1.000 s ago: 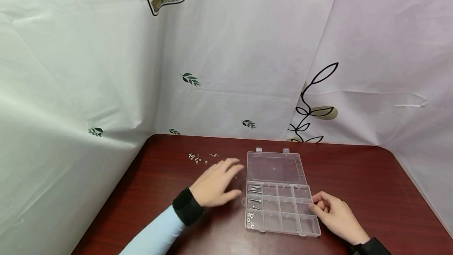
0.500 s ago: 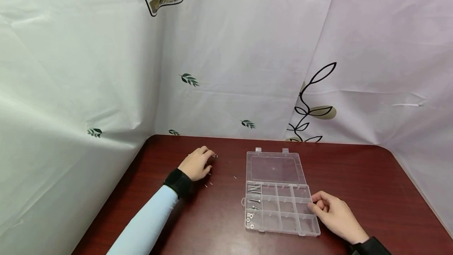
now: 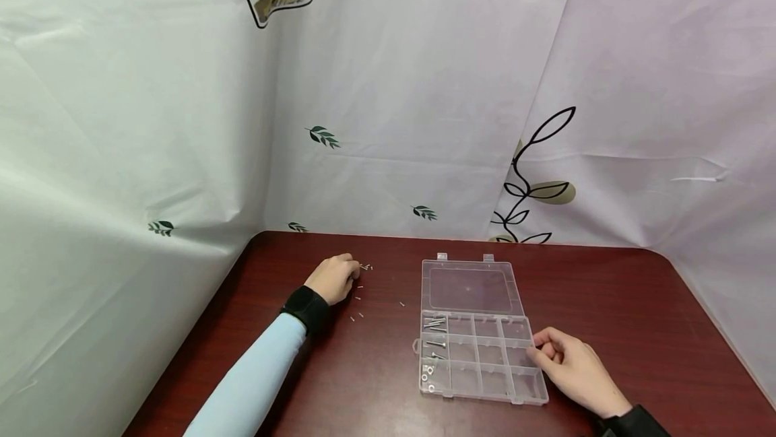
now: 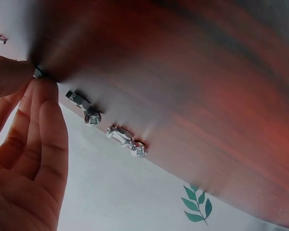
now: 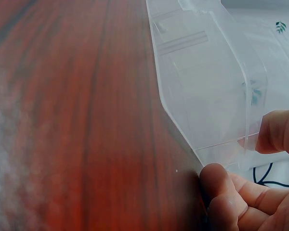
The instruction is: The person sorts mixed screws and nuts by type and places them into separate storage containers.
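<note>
At the table's far left my left hand (image 3: 332, 279) reaches down to the tabletop. In the left wrist view its thumb and fingertips pinch a small metal piece (image 4: 37, 72), mostly hidden, so its kind is unclear. Close by lie small shiny metal fasteners (image 4: 84, 108), with another cluster of fasteners (image 4: 127, 141) beyond. My right hand (image 3: 572, 368) grips the right side of a clear plastic compartment box (image 3: 485, 396), thumb over the rim and fingers outside. The box's lid (image 3: 469, 289) lies folded back. Its left column holds bolts (image 3: 435, 324) and white-looking rings (image 3: 428, 378).
Small screws (image 3: 366, 267) are scattered right of the left hand, with a lone screw (image 3: 402, 304) nearer the box. The dark red-brown table (image 3: 636, 316) ends at a patterned white cloth backdrop (image 3: 388, 100).
My left hand has moved away from beside the box, far left to the small fasteners, and its fingers have closed together there. The right hand and the box have stayed put.
</note>
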Demonstrator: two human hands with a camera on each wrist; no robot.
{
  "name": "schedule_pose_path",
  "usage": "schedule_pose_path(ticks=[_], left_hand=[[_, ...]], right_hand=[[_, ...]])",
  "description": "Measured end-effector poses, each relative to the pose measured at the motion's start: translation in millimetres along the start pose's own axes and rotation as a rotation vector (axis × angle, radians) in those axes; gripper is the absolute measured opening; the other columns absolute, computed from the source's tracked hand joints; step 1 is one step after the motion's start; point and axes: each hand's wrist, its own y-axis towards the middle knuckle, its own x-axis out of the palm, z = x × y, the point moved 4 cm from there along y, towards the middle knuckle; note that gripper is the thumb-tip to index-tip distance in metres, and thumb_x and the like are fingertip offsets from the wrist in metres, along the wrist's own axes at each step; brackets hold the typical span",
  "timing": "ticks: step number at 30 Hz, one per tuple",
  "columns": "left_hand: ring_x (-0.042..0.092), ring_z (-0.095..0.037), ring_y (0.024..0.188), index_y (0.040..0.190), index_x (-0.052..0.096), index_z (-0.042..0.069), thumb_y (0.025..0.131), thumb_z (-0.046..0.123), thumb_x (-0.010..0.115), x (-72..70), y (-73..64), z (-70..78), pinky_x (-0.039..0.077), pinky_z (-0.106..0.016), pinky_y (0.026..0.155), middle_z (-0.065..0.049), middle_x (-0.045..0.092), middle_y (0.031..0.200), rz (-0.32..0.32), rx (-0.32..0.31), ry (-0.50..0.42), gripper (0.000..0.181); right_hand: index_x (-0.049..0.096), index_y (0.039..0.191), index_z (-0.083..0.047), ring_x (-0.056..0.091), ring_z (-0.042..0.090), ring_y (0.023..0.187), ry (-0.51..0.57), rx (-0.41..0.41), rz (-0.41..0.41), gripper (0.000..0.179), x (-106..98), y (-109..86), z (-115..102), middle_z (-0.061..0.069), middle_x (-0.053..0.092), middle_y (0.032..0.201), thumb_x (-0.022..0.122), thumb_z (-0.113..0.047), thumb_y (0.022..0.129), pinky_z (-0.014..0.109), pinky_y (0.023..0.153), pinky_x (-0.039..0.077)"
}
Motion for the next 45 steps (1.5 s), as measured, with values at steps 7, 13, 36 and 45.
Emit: schedule_pose_path(ticks=[7, 13, 36, 45], left_hand=[[0.054, -0.013, 0.067, 0.081, 0.063, 0.014, 0.082, 0.000, 0.069, 1.4, -0.5, -0.9, 0.049, -0.028, 0.064, 0.000, 0.057, 0.079, -0.045, -0.045, -0.013, 0.015], [0.046, -0.011, 0.065, 0.083, 0.058, 0.014, 0.082, 0.005, 0.063, -7.3, -3.5, 16.3, 0.042, -0.026, 0.062, 0.002, 0.050, 0.080, -0.055, -0.041, -0.046, 0.011], [0.042, -0.001, 0.074, 0.085, 0.055, 0.020, 0.076, 0.007, 0.068, -46.6, -22.1, 182.0, 0.039, -0.015, 0.069, 0.009, 0.048, 0.084, 0.067, 0.467, -0.158, 0.020], [0.039, -0.001, 0.076, 0.088, 0.056, 0.019, 0.083, 0.011, 0.068, -52.4, -32.5, 212.6, 0.036, -0.013, 0.071, 0.009, 0.044, 0.084, 0.057, 0.577, -0.147, 0.016]], right_hand=[[0.067, 0.093, -0.019, 0.042, -0.002, 0.056, 0.011, -0.003, 0.001, 0.011, 1, -0.6, -1, -0.014, 0.051, 0.071, 0.077, -0.024, 0.092, 0.020, 0.059, 0.033], [0.067, 0.093, -0.018, 0.042, -0.002, 0.056, 0.018, -0.015, 0.008, 0.011, 1, -0.6, -2, -0.014, 0.051, 0.070, 0.077, -0.023, 0.092, 0.020, 0.058, 0.033], [0.067, 0.092, -0.019, 0.041, -0.003, 0.056, 0.003, -0.021, 0.027, 0.011, 1, 0.7, -2, -0.015, 0.050, 0.070, 0.078, -0.021, 0.091, 0.020, 0.058, 0.032], [0.067, 0.093, -0.018, 0.041, -0.003, 0.056, -0.004, -0.010, 0.018, 0.011, 0, -0.2, -2, -0.014, 0.050, 0.071, 0.077, -0.022, 0.091, 0.020, 0.059, 0.032]])
